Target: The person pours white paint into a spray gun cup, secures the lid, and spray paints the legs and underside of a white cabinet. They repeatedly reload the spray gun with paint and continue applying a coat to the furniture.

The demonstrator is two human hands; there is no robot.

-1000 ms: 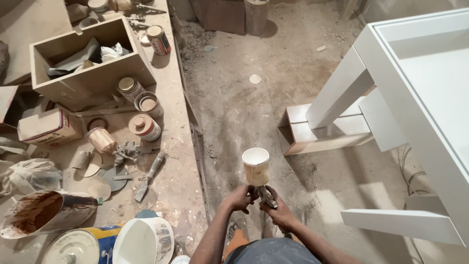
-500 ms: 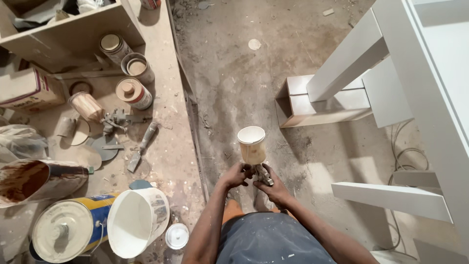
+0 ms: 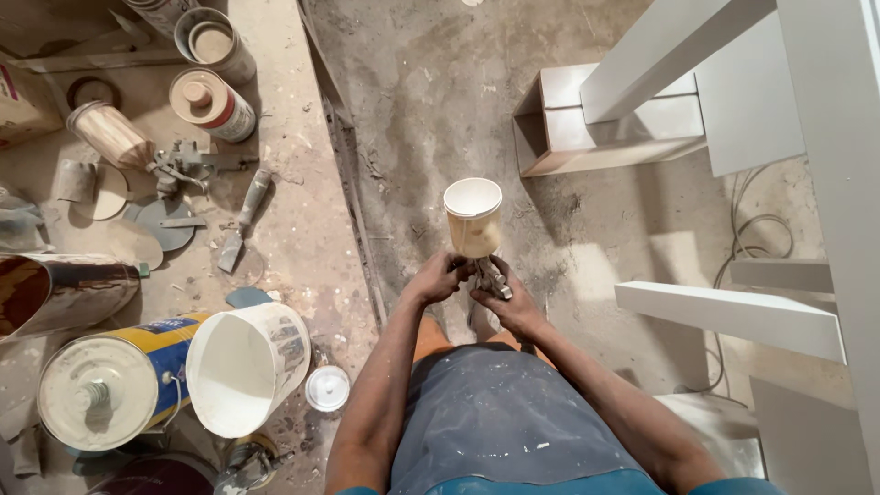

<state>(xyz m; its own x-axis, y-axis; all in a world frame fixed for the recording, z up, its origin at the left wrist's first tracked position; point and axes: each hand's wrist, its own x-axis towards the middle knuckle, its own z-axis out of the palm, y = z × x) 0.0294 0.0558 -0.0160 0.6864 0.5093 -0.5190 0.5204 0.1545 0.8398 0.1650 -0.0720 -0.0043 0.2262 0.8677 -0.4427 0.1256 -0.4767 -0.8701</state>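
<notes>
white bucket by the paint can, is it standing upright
No, the white bucket lies tipped on its side, its open mouth facing the paint can.

The spray gun (image 3: 488,275) body is mostly hidden under the left hand (image 3: 437,278) and right hand (image 3: 513,307). A brown-stained can (image 3: 55,291) at middle left and a cardboard box (image 3: 23,101) at upper left are cut off by the frame's edge.

Spray gun (image 3: 489,275) between both hands: dull grey metal body, translucent matt plastic cup (image 3: 473,218) with cream residue. Floor (image 3: 431,101) beyond hands: rough, dusty concrete. Left of left hand (image 3: 438,277): white bucket (image 3: 246,367), smooth plastic, smeared; paint tins (image 3: 213,103), metal, crusted lids. Right of right hand (image 3: 513,307): white frame (image 3: 733,312), smooth matt painted wood.
</notes>
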